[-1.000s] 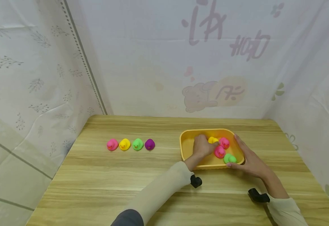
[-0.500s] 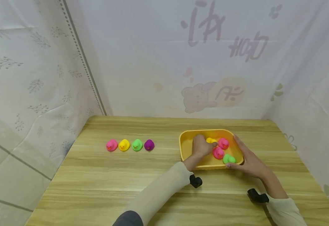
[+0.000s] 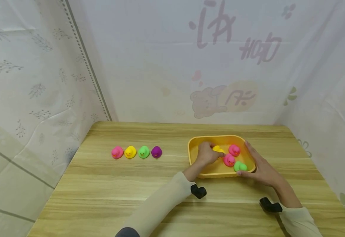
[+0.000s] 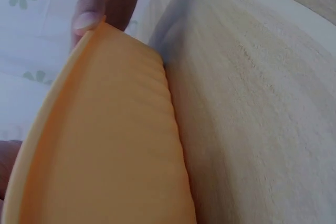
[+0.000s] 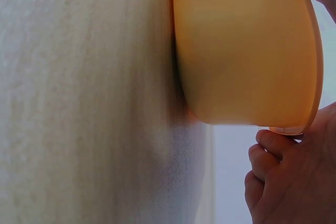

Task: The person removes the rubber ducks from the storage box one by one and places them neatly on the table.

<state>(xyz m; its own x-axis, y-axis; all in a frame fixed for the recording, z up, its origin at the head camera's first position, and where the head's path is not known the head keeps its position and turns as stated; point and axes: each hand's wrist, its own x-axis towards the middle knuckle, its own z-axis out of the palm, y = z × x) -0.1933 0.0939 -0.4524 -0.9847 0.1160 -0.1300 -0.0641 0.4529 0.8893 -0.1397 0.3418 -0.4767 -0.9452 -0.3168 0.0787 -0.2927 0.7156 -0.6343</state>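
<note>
A yellow plastic tray (image 3: 202, 175) stands on the right half of the table. Inside it, my left hand (image 3: 207, 153) pinches a yellow rubber duck (image 3: 216, 148) between thumb and fingers, which partly hide it. Two pink ducks (image 3: 234, 150) and a green duck (image 3: 239, 166) lie to the right of that hand in the tray. My right hand (image 3: 264, 169) holds the tray's right end, thumb on the near rim and fingers along the outer side. The tray's outer wall (image 4: 115, 124) fills much of the left wrist view; in the right wrist view my right hand (image 5: 302, 174) touches its rim.
Left of the tray, a row on the wooden table (image 3: 116, 191) holds a pink duck (image 3: 117, 152), a yellow duck (image 3: 130, 152), a green duck (image 3: 144, 152) and a purple duck (image 3: 156, 152). A patterned white curtain (image 3: 148, 65) hangs behind the table and along its sides.
My left hand has shifted left inside the tray, and the yellow duck has come left with it, away from the pink ducks. The right hand keeps its place on the tray.
</note>
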